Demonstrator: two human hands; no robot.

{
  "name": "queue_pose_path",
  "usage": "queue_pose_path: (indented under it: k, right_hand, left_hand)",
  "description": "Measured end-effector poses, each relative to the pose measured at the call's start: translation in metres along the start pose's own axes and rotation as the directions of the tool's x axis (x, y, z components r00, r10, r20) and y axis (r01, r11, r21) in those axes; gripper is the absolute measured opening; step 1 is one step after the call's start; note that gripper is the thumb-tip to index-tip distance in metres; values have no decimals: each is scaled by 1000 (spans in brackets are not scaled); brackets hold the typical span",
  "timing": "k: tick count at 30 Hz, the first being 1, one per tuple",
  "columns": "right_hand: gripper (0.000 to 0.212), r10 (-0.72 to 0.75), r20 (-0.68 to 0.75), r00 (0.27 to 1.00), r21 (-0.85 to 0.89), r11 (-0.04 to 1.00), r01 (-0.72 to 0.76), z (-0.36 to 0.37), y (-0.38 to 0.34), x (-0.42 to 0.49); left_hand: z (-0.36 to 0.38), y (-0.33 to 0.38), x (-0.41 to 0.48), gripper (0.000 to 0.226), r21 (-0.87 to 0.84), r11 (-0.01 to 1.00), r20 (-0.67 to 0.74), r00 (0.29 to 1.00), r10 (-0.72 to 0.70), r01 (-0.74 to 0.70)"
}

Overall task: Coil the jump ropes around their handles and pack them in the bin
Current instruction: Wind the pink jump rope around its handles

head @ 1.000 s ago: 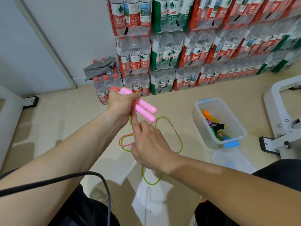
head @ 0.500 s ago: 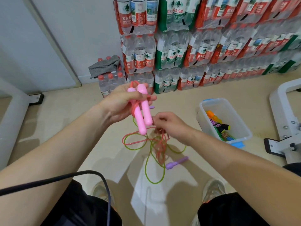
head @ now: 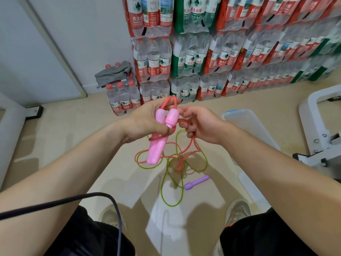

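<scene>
Right hand [head: 202,124] has risen level with the left hand [head: 146,122], pinching the translucent pink cord [head: 186,149]. Clear rectangular plastic bin [head: 247,122]: contents hidden behind the forearm. Left hand clenches both pink plastic handles [head: 159,139] above the floor.

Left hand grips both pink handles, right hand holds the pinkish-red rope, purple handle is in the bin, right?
Not quite. The head view shows the purple handle lying on the floor, outside the bin. The rest is right.
</scene>
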State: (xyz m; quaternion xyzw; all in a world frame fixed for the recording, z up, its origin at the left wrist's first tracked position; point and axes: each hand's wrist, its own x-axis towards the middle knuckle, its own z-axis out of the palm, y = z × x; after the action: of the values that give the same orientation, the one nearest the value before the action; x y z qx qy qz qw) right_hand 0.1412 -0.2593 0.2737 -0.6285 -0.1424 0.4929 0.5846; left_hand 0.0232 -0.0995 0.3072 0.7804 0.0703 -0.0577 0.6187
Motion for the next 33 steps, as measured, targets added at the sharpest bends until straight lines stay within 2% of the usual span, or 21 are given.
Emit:
queue_pose_path:
  k: [3,7,10,12,15,17,21,25,28,31,33]
  right_hand:
    - [24,-27,130,991,36,999,22,-6,-6,-5]
    - [25,0,209,978,90,996,-19,-10,-5,-5]
    - [34,-6,201,980,63,998,-7,-11,-1,-4]
    - [38,-31,156,987,29,999,27,-9,1,-4]
    - [27,-47,110,993,-7,999,48,-5,0,-5]
    - [10,-26,105,994,-19,999,28,-1,-1,-6]
    - [24,-33,9,999,-88,996,34,4,0,-2]
    - [18,-109,-29,994,-225,969,100,9,5,2]
    - [20,-187,-51,981,-298,940,164,12,6,2]
    - [10,-225,-102,969,-343,922,178,13,7,6]
    - [9,-229,-119,966,-379,910,169,14,7,6]
  left_hand:
    - [-1,1,0,76,-52,999,18,1000,9,-8]
    - [0,0,0,72,-120,993,42,999,28,-23]
    - [2,-2,0,69,-144,989,44,998,38,-32]
    - [4,-3,0,63,-228,973,21,1000,21,-16]
    - [6,-4,2,51,-305,952,-37,999,-21,8]
    - [7,-5,2,43,-283,959,-94,994,-53,24]
    - [14,-6,4,33,-212,974,-244,961,-129,77]
    - [13,-13,10,30,-127,978,-487,849,-206,164]
    - [12,-16,13,21,-42,978,-518,833,-196,204]
    - [16,-17,15,8,102,968,-506,850,-149,231]
    - [19,-17,16,10,169,953,-497,857,-138,252]
